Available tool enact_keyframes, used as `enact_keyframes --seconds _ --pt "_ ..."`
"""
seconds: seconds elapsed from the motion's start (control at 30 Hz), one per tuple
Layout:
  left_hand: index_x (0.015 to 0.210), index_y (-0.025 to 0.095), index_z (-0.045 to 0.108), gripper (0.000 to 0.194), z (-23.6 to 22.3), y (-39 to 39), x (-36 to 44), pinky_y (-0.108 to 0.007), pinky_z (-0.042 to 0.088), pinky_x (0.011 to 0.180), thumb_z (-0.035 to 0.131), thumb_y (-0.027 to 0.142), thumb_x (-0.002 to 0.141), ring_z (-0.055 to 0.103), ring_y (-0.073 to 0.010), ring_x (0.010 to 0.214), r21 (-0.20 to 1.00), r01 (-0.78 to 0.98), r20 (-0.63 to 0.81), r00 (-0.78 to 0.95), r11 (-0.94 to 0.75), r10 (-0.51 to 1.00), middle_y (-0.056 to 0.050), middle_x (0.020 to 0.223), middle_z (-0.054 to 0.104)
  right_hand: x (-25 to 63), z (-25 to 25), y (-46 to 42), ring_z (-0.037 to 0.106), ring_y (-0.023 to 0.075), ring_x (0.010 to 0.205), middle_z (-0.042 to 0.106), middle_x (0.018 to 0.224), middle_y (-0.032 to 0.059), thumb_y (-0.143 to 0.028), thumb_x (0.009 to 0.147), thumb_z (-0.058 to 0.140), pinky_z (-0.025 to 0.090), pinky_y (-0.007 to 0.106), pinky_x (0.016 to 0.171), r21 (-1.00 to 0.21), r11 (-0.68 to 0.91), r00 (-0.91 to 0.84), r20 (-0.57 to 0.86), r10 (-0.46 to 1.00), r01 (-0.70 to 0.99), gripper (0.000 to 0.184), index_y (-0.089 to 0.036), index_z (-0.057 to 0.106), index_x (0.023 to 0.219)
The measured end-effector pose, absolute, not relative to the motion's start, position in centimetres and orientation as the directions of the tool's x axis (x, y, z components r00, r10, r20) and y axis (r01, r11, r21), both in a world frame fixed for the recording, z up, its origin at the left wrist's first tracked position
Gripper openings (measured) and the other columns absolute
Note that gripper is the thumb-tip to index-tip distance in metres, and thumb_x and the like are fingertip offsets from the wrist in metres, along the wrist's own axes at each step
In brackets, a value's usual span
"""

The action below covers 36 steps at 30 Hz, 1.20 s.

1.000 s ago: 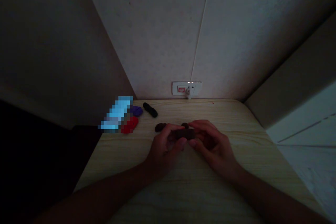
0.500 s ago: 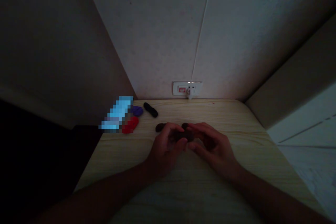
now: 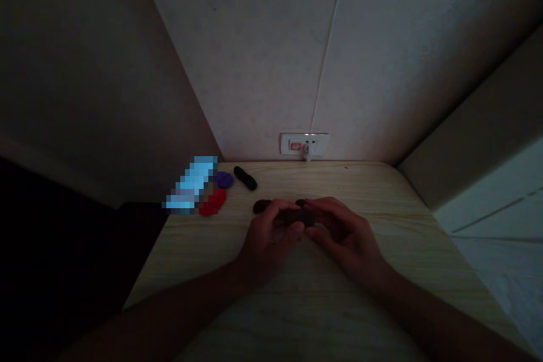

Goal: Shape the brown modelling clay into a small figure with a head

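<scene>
Between my two hands is a dark brown, thick piece of what looks like modelling clay (image 3: 299, 216). My left hand (image 3: 269, 240) pinches its left end between thumb and fingers. On the other side, the thumb and fingers of my right hand (image 3: 350, 237) close around its right end. A second dark brown lump (image 3: 261, 206) lies on the table just beyond my left fingers, partly covered by them. Another small dark bit (image 3: 301, 202) shows behind the held piece, near my right fingertips; whether it is a separate piece I cannot tell.
On the wooden table (image 3: 190, 249), a black clay roll (image 3: 245, 178), a purple lump (image 3: 224, 180) and a red lump (image 3: 212, 202) lie at the back left. A blurred-out bright screen (image 3: 193, 184) is beside them. A wall socket (image 3: 304, 144) holds a plug; walls border the table.
The held brown piece has shifted slightly and now lies more level between my hands. My fingers stay around it. The whole view has drifted slightly.
</scene>
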<state>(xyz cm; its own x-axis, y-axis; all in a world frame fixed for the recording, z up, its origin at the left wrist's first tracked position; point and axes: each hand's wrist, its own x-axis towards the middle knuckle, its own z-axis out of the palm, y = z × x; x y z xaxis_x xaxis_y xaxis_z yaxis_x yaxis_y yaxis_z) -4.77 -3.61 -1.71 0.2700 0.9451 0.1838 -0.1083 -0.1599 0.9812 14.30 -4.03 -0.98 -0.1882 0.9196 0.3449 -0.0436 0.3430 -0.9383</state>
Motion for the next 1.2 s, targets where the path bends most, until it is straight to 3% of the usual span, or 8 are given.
enact_keyframes --seconds 0.17,0.37,0.5,0.6,0.77,1.03,1.2 --pt "0.114 0.021 0.066 0.022 -1.78 -3.77 -4.78 -0.036 0.058 0.091 0.072 0.028 0.093 0.071 -0.0226 0.104 0.97 -0.049 0.244 0.247 -0.24 0.938 -0.008 0.11 0.071 14.32 -0.77 -3.99 0.075 0.017 0.092 0.075 0.103 0.0044 -0.023 0.089 0.083 0.064 0.026 0.079 -0.956 0.292 -0.159 0.293 0.943 -0.027 0.023 -0.032 0.082 0.11" --pt "0.117 0.022 0.063 0.031 -1.98 -3.53 -4.71 -0.041 0.06 0.093 0.076 0.033 0.091 0.072 -0.0249 0.107 0.971 -0.191 0.193 0.282 -0.142 0.94 -0.01 0.117 0.07 14.18 -0.43 -3.98 0.073 0.0189 0.1 0.074 0.106 0.006 -0.022 0.089 0.082 0.063 0.031 0.088 -0.924 0.382 -0.156 0.382 0.911 -0.033 0.022 -0.033 0.083 0.109" --pt "0.109 0.019 0.068 0.022 -1.56 -3.51 -4.64 -0.038 0.06 0.091 0.076 0.028 0.09 0.073 -0.0225 0.102 0.982 -0.1 0.177 0.232 -0.158 0.956 -0.008 0.108 0.072 14.24 -0.64 -3.99 0.074 0.0211 0.104 0.073 0.112 0.007 -0.028 0.087 0.084 0.064 0.034 0.09 -0.946 0.315 -0.174 0.325 0.93 -0.08 0.03 -0.032 0.081 0.117" --pt "0.106 0.02 0.07 0.019 -1.27 -3.6 -4.68 -0.034 0.059 0.088 0.076 0.022 0.089 0.071 -0.0203 0.099 0.967 -0.03 0.254 0.216 -0.254 0.943 -0.007 0.104 0.071 14.37 -0.61 -3.98 0.074 0.0186 0.095 0.074 0.104 0.0057 -0.025 0.088 0.084 0.063 0.03 0.082 -0.958 0.281 -0.178 0.288 0.941 -0.059 0.025 -0.032 0.083 0.111" --pt "0.105 0.021 0.07 0.018 -1.13 -3.68 -4.77 -0.031 0.06 0.086 0.074 0.018 0.088 0.068 -0.0188 0.099 0.935 -0.023 0.349 0.23 -0.354 0.908 -0.006 0.104 0.07 14.45 -0.56 -3.97 0.072 0.0174 0.09 0.075 0.1 0.0055 -0.025 0.089 0.083 0.059 0.028 0.075 -0.954 0.295 -0.168 0.299 0.939 -0.047 0.017 -0.031 0.085 0.104" --pt "0.104 0.021 0.07 0.018 -1.24 -3.77 -4.83 -0.035 0.06 0.088 0.074 0.016 0.086 0.069 -0.0215 0.101 0.924 -0.004 0.371 0.254 -0.383 0.893 -0.007 0.104 0.07 14.52 -0.62 -3.69 0.072 0.0186 0.083 0.076 0.091 0.0066 -0.034 0.092 0.079 0.06 0.029 0.072 -0.963 0.271 -0.184 0.269 0.945 -0.016 0.01 -0.024 0.082 0.091" --pt "0.102 0.021 0.07 0.018 -1.55 -3.51 -4.88 -0.033 0.059 0.084 0.073 0.015 0.085 0.068 -0.0206 0.097 0.924 -0.019 0.372 0.27 -0.382 0.888 -0.007 0.102 0.069 14.51 -1.06 -3.61 0.075 0.0186 0.081 0.077 0.089 0.0059 -0.033 0.087 0.083 0.063 0.03 0.071 -0.965 0.261 -0.176 0.262 0.949 -0.025 0.01 -0.024 0.081 0.092"
